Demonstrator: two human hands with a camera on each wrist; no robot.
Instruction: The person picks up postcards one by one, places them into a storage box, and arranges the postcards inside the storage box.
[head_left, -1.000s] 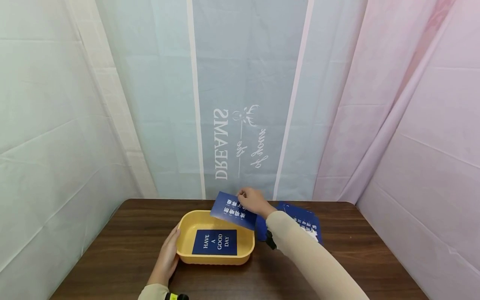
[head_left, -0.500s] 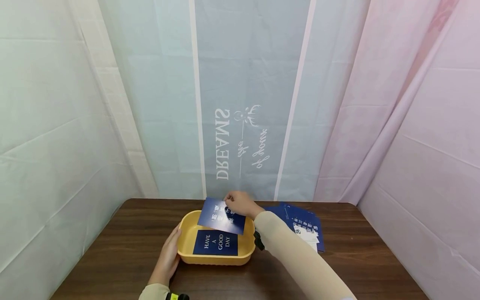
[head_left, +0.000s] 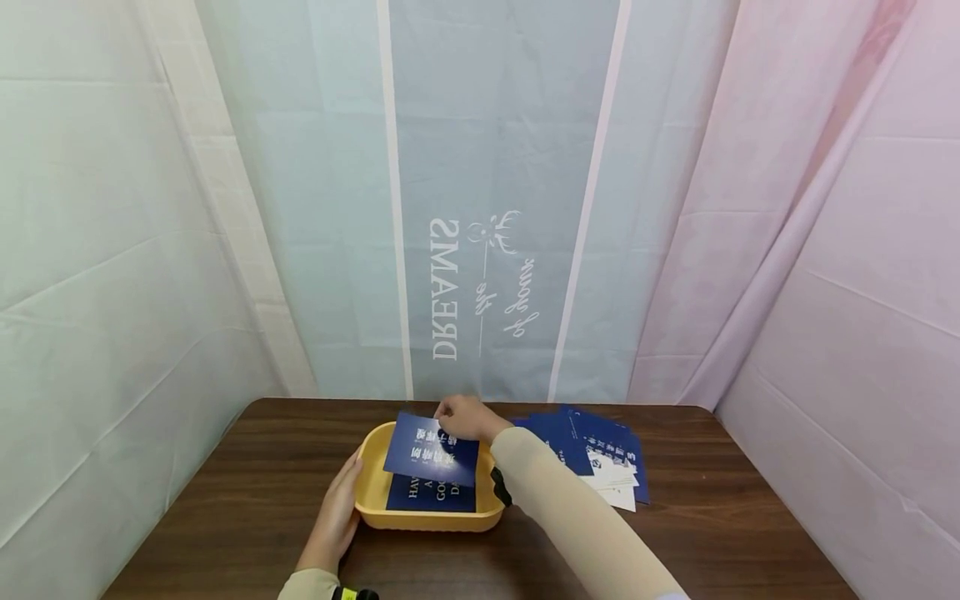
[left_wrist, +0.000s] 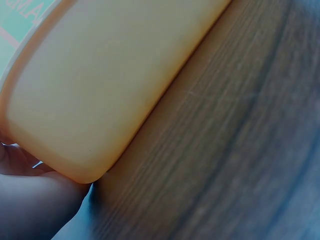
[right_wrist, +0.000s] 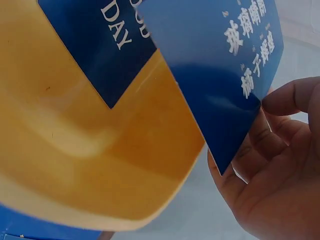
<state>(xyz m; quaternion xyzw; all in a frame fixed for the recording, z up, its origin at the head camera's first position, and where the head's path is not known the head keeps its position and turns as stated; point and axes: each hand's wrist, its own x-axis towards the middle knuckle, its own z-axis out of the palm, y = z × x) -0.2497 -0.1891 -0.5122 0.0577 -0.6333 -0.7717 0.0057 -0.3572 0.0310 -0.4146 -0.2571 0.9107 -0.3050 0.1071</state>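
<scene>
A yellow plastic basin (head_left: 428, 521) stands on the table, with a blue card reading HAVE A GOOD DAY (head_left: 431, 502) lying inside. My left hand (head_left: 334, 512) rests against the basin's left side; in the left wrist view part of that hand (left_wrist: 37, 202) touches the basin's end (left_wrist: 85, 150). My right hand (head_left: 467, 418) pinches the edge of a second blue card with white characters (head_left: 427, 454), tilted above the basin and partly covering the first card. The right wrist view shows the thumb and fingers of that hand (right_wrist: 280, 155) on either side of the held card (right_wrist: 210, 100).
Several blue cards (head_left: 558, 437) and some white ones (head_left: 611, 483) lie overlapping on the wooden table (head_left: 720, 533), right of the basin. Fabric curtains (head_left: 487, 125) hang behind the table and on both sides.
My right hand has moved left and down with its card, which now hangs over the HAVE A GOOD DAY card. More of the cards on the right show. The left hand has stayed at the basin.
</scene>
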